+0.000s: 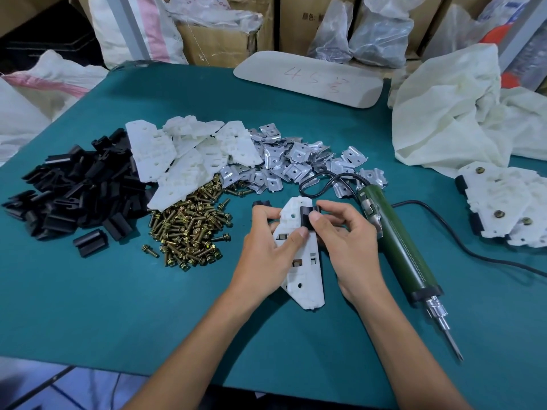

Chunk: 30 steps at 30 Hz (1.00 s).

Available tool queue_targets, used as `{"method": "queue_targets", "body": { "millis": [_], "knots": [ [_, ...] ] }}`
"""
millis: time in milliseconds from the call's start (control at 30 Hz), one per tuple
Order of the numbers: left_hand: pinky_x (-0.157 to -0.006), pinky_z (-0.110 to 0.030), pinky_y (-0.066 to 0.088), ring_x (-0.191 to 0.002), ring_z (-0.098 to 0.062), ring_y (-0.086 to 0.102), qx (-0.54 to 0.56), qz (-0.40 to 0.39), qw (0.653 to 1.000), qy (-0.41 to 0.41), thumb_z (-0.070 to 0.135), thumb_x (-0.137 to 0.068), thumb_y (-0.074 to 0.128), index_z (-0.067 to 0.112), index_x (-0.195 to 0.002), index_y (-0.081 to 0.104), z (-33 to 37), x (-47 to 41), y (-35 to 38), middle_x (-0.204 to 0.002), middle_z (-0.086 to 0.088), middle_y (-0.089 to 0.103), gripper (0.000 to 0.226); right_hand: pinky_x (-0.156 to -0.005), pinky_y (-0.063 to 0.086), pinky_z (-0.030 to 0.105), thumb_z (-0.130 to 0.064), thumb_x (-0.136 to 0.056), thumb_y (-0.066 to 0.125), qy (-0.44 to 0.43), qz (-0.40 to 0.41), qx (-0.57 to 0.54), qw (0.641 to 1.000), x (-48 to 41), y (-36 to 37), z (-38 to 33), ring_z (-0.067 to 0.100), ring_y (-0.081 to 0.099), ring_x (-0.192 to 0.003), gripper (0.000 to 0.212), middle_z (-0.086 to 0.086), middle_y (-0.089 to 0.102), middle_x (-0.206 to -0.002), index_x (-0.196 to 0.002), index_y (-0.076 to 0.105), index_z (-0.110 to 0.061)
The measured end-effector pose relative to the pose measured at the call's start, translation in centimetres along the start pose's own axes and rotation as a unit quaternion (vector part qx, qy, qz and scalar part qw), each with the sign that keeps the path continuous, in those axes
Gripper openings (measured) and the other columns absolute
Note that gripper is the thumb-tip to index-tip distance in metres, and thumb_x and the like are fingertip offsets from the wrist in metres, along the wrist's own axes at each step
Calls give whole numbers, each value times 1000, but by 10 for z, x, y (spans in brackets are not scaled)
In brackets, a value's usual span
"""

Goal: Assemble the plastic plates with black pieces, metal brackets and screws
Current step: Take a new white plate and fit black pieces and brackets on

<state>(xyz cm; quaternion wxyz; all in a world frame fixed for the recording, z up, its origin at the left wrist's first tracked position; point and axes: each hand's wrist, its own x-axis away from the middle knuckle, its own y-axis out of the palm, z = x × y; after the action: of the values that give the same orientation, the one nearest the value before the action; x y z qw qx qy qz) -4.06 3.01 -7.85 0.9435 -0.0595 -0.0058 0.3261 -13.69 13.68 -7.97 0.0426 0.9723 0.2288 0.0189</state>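
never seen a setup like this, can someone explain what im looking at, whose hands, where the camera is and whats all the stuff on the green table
One camera, worn on a person's head, looks down at their bare hands; there is no robot. The left hand steadies a white plastic plate while the right hand presses a small black plastic piece onto its edge. On the green table lie piles of black pieces, white plates, silver metal brackets and brass-coloured screws, plus a green electric screwdriver and finished plates.

- One head-worn wide-angle camera looked forward and down, from the person's own side of the teal cloth-covered surface (118, 291).
- It sat close above the forearms; cardboard boxes (219, 39) closed off the far edge.
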Motion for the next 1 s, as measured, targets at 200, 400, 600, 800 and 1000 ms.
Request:
{"method": "queue_targets", "body": {
  "millis": [200, 400, 600, 800, 1000],
  "knots": [
    [-63, -23, 56, -78, -5, 72, -12, 3, 1000, -1, 40, -89, 71, 43, -97, 44, -4, -1, 0, -89, 18, 72, 28, -76, 60, 28, -15, -92, 77, -14, -8, 2, 1000, 0, 0, 0, 7, 69, -76, 20, -11, 74, -88, -99, 76, -34],
    [-93, -25, 41, -110, -5, 46, -259, 84, 955, 115, 41, -91, 63, 32, -122, 55, -4, -5, -15, -112, 18, 60, 33, -83, 59, 34, -20, -94, 75, -1, 17, 3, 1000, -6, -5, 2, 11, 71, -87, 16, -8, 75, -95, -105, 76, -32],
    [-93, -32, 16, -127, -17, 38, -447, 84, 888, 68, 35, -92, 64, 31, -143, 44, 1, -34, -41, -129, 11, 62, 56, -85, 46, 7, -31, -100, 65, -72, 20, 175, 982, -2, -4, -1, -2, 63, -104, 21, -15, 68, -118, -117, 66, -43],
    [-95, -24, 44, -104, 0, 59, -235, 119, 959, 104, 36, -83, 78, 38, -121, 57, 5, -27, -32, -107, 25, 63, 43, -75, 49, 15, -15, -101, 63, -85, 18, 132, 987, 0, -1, -7, 4, 66, -88, 21, -9, 72, -103, -106, 70, -34],
    [-92, -28, 51, -108, -8, 67, -28, -30, 995, 87, 22, -80, 82, 41, -121, 55, 14, -9, -14, -113, 16, 71, 52, -47, 45, 22, -16, -107, 53, 99, -115, -84, 985, 3, 0, -19, 13, 55, -52, 27, 10, 75, -83, -102, 78, -23]
  ]
}}
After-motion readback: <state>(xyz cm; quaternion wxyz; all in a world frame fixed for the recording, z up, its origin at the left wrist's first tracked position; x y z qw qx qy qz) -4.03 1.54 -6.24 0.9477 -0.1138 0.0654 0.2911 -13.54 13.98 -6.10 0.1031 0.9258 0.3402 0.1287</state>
